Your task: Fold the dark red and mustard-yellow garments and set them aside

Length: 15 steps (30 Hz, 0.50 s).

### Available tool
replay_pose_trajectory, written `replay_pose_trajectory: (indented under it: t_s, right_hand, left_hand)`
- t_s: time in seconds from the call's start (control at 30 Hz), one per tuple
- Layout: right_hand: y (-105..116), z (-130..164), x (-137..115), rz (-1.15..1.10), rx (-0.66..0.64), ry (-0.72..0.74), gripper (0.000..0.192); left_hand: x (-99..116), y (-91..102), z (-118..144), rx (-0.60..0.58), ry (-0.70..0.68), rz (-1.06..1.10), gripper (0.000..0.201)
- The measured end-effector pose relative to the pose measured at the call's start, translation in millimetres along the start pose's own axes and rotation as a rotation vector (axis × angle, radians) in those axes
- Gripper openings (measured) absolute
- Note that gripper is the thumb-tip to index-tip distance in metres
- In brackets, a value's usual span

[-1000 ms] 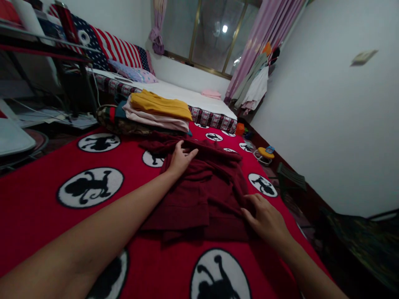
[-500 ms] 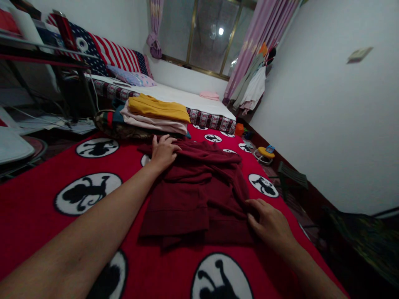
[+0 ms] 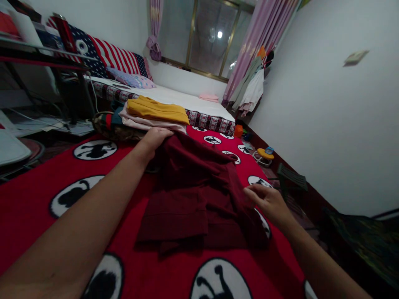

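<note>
A maroon sweatshirt (image 3: pixel 193 195) lies partly folded on the red blanket (image 3: pixel 131 232), which is printed with white ovals and black figures. My left hand (image 3: pixel 155 141) is closed on the garment's far left edge and holds that cloth raised off the blanket. At the right side, my right hand (image 3: pixel 269 203) pinches the sweatshirt's edge between thumb and fingers, lifting it slightly. The hemmed near edge lies flat towards me.
Behind the sweatshirt stands a stack of folded clothes, a mustard garment (image 3: pixel 158 110) on top of a pale pink one (image 3: pixel 152 123). A white-topped bed (image 3: pixel 181 97) lies beyond. A desk (image 3: pixel 43 56) is at left, a yellow stool (image 3: pixel 264 154) at right.
My left hand has gone from lying on the sweatshirt to gripping and lifting its far edge. My right hand has risen a little, raising the right side of the cloth.
</note>
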State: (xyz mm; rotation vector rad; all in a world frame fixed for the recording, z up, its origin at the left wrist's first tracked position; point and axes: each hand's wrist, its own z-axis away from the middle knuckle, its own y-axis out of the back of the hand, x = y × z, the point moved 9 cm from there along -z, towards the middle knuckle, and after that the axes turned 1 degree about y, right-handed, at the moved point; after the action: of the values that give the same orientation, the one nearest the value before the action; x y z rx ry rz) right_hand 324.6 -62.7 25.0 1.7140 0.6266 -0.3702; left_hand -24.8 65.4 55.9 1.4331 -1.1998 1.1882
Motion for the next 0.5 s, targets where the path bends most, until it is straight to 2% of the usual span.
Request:
replay_pose_trajectory:
  t_s: [0.13,0.2,0.27,0.33,0.43,0.5]
  right_hand:
    - [9,-64,29,0.131,0.205,-0.009,0.025]
    - [8,-95,41,0.275,0.243,-0.027,0.031]
    - [0,-118,46,0.411,0.219,-0.028,0.044]
    - [-13,-134,46,0.533,0.140,0.003,0.050]
    - [-32,-146,42,0.672,0.008,0.083,0.042]
    - [-33,-153,44,0.664,-0.026,0.056,0.034]
  left_hand:
    - [0,-25.3,15,-0.306,0.091,-0.065,0.034]
    - [7,-43.8,29,-0.476,0.087,-0.104,0.043]
    - [18,-62.9,49,-0.630,0.036,-0.185,0.040]
    - [32,-81.8,72,-0.776,-0.065,-0.312,0.034]
    - [47,-107.0,112,-0.993,-0.219,-0.461,0.027]
    - [53,-116.6,132,-1.090,-0.276,-0.505,0.023]
